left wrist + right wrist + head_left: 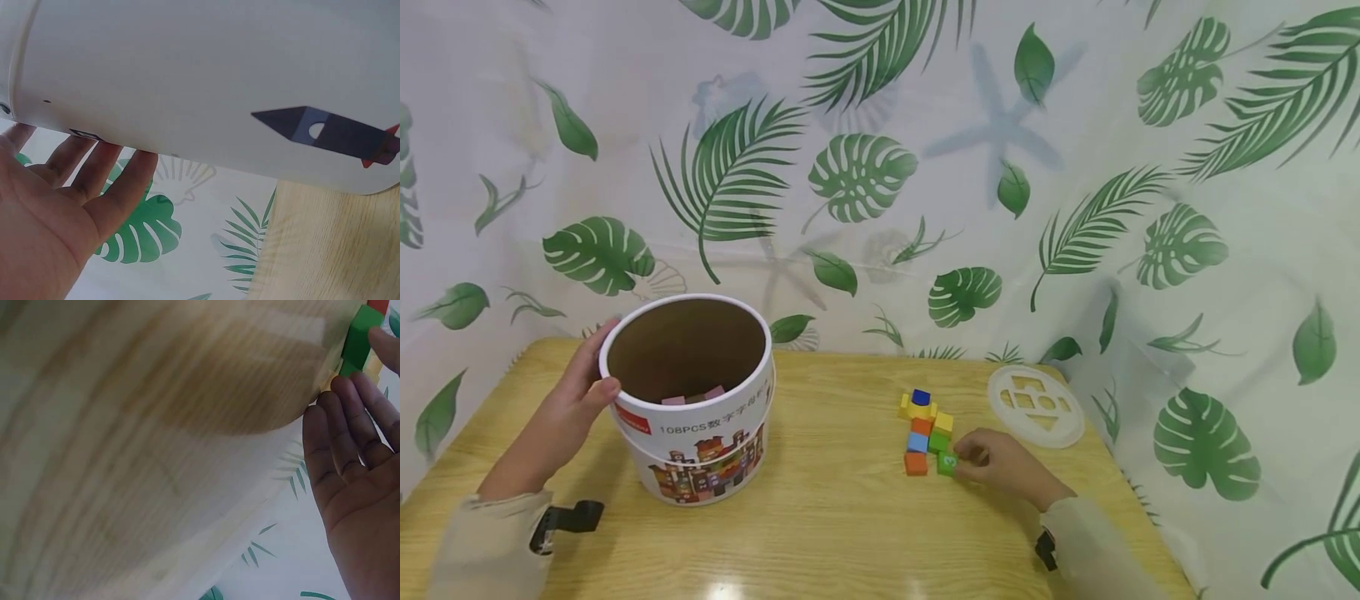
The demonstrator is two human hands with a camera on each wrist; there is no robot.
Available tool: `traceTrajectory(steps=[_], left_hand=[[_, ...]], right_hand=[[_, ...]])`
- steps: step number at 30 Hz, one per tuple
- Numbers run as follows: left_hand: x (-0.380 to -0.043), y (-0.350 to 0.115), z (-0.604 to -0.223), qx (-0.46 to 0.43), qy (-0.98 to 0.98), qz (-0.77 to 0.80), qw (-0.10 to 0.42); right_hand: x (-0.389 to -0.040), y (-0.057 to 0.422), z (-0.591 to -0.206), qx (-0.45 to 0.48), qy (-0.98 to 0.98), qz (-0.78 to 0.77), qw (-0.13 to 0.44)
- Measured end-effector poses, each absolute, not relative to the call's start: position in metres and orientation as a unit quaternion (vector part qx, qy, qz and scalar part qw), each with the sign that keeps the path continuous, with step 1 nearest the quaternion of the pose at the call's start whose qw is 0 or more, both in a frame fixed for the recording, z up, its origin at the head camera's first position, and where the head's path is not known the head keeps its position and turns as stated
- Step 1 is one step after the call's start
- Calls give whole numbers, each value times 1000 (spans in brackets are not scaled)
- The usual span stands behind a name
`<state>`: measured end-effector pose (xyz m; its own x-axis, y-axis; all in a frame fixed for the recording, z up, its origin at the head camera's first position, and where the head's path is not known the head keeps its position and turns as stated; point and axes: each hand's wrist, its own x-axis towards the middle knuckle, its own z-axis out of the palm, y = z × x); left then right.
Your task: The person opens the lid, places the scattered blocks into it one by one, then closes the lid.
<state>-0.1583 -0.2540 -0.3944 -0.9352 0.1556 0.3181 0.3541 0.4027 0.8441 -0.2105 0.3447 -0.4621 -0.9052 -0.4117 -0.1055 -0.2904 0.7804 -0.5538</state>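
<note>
I see the left hand (561, 421) with spread fingers touching the bucket (707, 442), while right of it the right hand (1007, 468) meets a green block (946, 464), gripping or not I can't tell, where a careless nudge might scatter the neighbouring coloured blocks (917, 443).

Bucket (702, 458) stands on left of desk (827, 533), pieces (714, 392) inside. Block cluster (918, 443) lies right of bucket; lid (1051, 434) lies behind and right of cluster.

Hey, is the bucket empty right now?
No, the head view shows pink blocks inside the bucket.
</note>
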Motion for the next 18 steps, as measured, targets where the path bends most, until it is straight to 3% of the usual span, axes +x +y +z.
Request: traceTrajectory(steps=[18], left_hand=[[-163,-255,-392,-148,-838,-516,94]], right_hand=[[-208,339,-454,-191,937,-284,67]])
